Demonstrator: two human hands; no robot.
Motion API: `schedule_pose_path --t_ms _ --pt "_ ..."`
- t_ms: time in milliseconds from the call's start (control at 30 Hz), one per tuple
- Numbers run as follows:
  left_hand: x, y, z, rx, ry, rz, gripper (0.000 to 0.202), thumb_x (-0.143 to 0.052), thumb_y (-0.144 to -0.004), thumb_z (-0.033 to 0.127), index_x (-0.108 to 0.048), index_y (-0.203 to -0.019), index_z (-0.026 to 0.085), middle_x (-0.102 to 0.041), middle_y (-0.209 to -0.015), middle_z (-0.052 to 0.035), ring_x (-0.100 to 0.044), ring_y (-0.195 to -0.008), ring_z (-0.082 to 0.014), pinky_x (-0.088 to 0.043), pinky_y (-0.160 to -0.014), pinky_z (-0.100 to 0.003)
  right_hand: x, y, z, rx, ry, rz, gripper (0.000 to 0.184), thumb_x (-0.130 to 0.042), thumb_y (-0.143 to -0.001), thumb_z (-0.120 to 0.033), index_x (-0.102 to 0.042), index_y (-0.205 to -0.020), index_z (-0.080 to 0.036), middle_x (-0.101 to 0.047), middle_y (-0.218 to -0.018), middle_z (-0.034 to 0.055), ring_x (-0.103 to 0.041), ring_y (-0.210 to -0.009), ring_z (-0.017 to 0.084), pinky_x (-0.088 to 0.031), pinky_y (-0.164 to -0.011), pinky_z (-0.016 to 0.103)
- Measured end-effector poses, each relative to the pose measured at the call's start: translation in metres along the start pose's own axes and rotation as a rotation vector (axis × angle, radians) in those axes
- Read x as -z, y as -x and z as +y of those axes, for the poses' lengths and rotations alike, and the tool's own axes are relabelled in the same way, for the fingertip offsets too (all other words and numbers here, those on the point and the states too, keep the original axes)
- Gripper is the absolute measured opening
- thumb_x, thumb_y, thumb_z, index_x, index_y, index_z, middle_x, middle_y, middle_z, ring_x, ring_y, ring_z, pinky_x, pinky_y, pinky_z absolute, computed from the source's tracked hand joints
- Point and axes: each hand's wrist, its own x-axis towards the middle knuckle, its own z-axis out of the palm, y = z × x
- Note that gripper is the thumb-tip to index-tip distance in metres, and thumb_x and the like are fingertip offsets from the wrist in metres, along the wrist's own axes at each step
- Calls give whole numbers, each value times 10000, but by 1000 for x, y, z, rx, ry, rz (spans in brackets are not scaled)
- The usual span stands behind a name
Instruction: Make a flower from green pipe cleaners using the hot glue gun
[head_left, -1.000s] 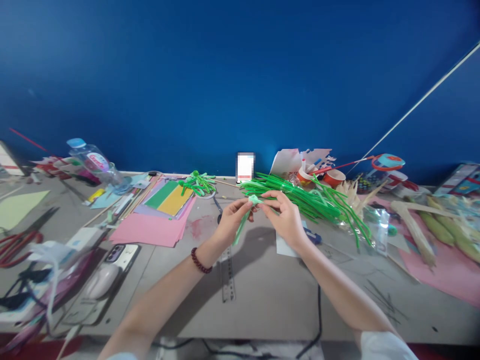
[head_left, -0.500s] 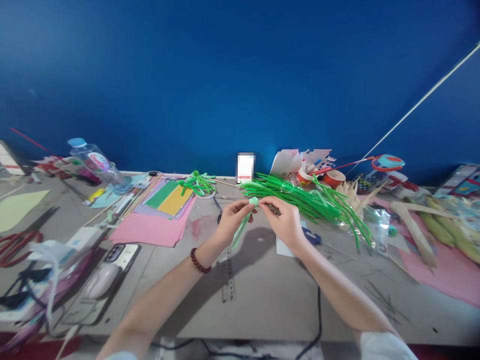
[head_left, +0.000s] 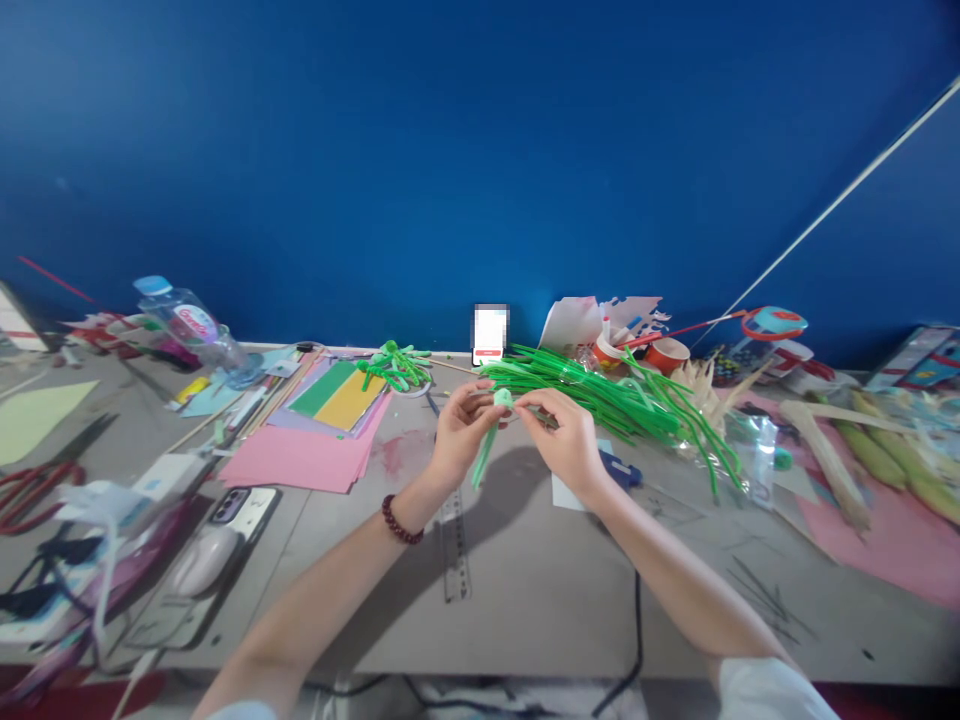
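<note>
My left hand (head_left: 463, 425) pinches a pale green pipe-cleaner piece (head_left: 503, 398) between thumb and fingers. Its top is a small coiled knob, and light green strands hang from it down past the palm. Just to the right of the knob, my right hand (head_left: 564, 432) has thumb and forefinger pressed together. What lies between those fingertips is too small to make out. Behind the hands lies a bundle of bright green pipe cleaners (head_left: 600, 392), partly in clear plastic wrap. A clear ruler (head_left: 454, 560) lies below my left hand.
A phone (head_left: 490, 335) stands against the blue wall. To the left are pink paper sheets (head_left: 292, 460), a green pipe-cleaner heap (head_left: 397, 366), a bottle (head_left: 191, 318), a mouse (head_left: 206, 562) and red-handled scissors (head_left: 37, 490). A dark blue tool (head_left: 621, 470) and corn husks (head_left: 840, 470) are at right.
The knob has shifted slightly left and turned, and its hanging strands are steeper. The left fingers have spread and lifted a little behind it. My right hand has hardly moved.
</note>
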Motion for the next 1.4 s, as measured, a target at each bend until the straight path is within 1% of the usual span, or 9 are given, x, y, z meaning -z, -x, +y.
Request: schedule_pose_path --t_ms 133,233,367,500,667,800,1033,1200,1400 --pt "-1 2 1 -72 -39 12 299 -793 -620 290 -607 -828 183 -662 -734 5 -652 -652 -125 -524 -623 -247 0 0 2 -4 -4 19 120 -529 -854 -218 -643 -817 -207 -676 -847 41 -618 -768 165 -460 -631 254" --pt "-2 2 1 -71 -38 30 280 -800 -608 289 -621 -789 171 -671 -749 -2 -650 -647 -121 -535 -649 -261 0 -1 2 -4 -6 16 114 -532 -851 -207 -641 -817 -205 -679 -846 41 -618 -765 164 -461 -639 252" --pt "-3 2 2 -32 -19 61 280 -811 -588 285 -643 -770 156 -682 -755 -16 -649 -661 -128 -539 -686 -284 0 -2 3 -5 -14 15 116 -531 -851 -217 -642 -817 -207 -677 -834 43 -618 -764 168 -468 -657 264" --pt "-3 1 2 41 22 73 274 -811 -587 276 -657 -775 149 -691 -763 -24 -649 -662 -127 -531 -714 -290 -1 -1 3 -9 -29 21 117 -531 -848 -216 -643 -817 -207 -672 -837 42 -616 -761 166 -465 -633 259" --pt "0 0 -1 96 69 82 265 -811 -582 253 -661 -776 156 -693 -789 -16 -658 -680 -129 -521 -765 -306 -1 0 3 -16 -24 15 115 -531 -843 -205 -642 -813 -208 -670 -832 43 -615 -751 169 -468 -625 263" --pt "-2 1 -1 96 109 87 237 -811 -584 250 -654 -732 152 -676 -723 1 -650 -649 -122 -516 -747 -298 -2 1 4 -6 -28 12 117 -529 -840 -181 -641 -823 -212 -666 -835 38 -613 -751 164 -470 -631 264" --pt "-4 3 1 99 74 129 241 -816 -574 262 -639 -687 144 -654 -657 0 -620 -622 -114 -494 -698 -278 -7 3 5 12 -26 8 109 -544 -834 -180 -645 -817 -218 -662 -831 37 -606 -753 166 -465 -609 265" --pt "-2 1 3 176 117 127 243 -831 -540 256 -649 -659 147 -650 -635 5 -607 -595 -102 -484 -702 -269 -5 2 5 9 -78 -10 123 -541 -845 -204 -661 -828 -224 -663 -846 51 -615 -785 180 -481 -623 280" --pt "-1 0 8 292 181 89 224 -824 -555 258 -662 -662 144 -648 -626 10 -594 -591 -91 -471 -714 -241 -1 -5 7 -17 -208 -70 142 -540 -846 -233 -681 -858 -223 -632 -877 57 -609 -810 178 -494 -693 309"
